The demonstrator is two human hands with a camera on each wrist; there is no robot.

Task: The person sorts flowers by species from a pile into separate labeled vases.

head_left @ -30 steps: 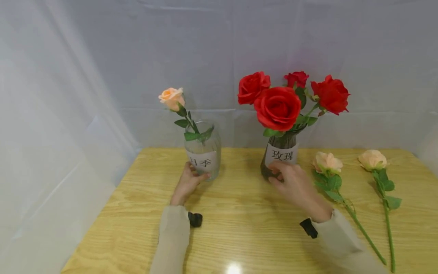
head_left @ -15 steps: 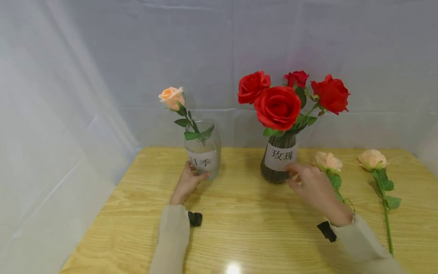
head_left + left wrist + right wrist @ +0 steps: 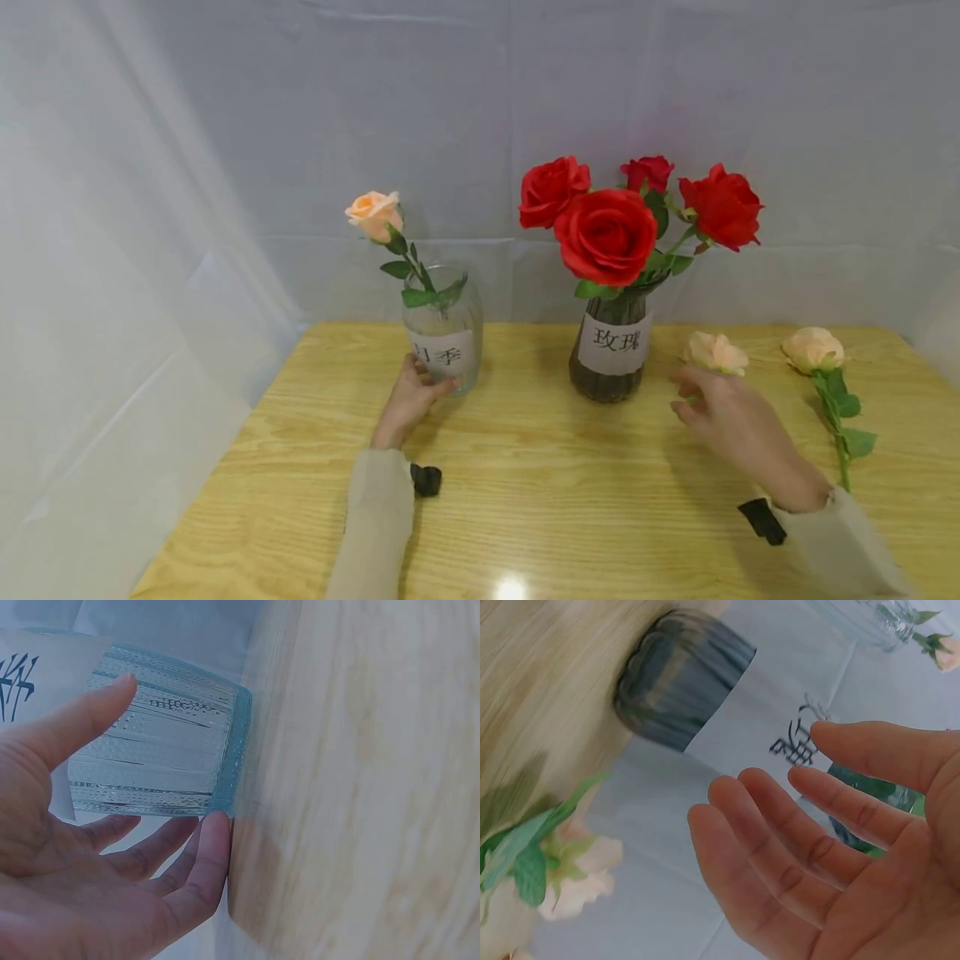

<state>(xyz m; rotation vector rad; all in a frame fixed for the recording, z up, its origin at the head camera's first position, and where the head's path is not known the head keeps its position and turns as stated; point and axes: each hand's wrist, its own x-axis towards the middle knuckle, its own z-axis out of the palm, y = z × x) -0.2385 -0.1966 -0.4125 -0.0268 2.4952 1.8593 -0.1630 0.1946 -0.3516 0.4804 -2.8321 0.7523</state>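
Note:
A clear glass vase [image 3: 471,325] with a printed label stands at the table's left, one peach rose [image 3: 377,215] leaning out of it. My left hand [image 3: 408,404] holds its lower part, thumb in front and fingers at the side; the left wrist view shows the ribbed glass [image 3: 165,742] between them. My right hand [image 3: 738,429] is above the table, fingers loosely bent around nothing. It covers most of the stem and leaves of a lying peach rose [image 3: 716,352]. The dark glass vase [image 3: 603,385], labelled and holding several red roses [image 3: 609,236], stands left of that hand.
Another peach rose [image 3: 813,348] lies farther right on the wooden table [image 3: 487,500], its lower stem hidden behind the right arm. A white cloth [image 3: 450,125] hangs behind the table and along the left side.
My right hand has moved away from the dark vase, rightward to the nearer lying peach rose. The left hand stays on the clear vase.

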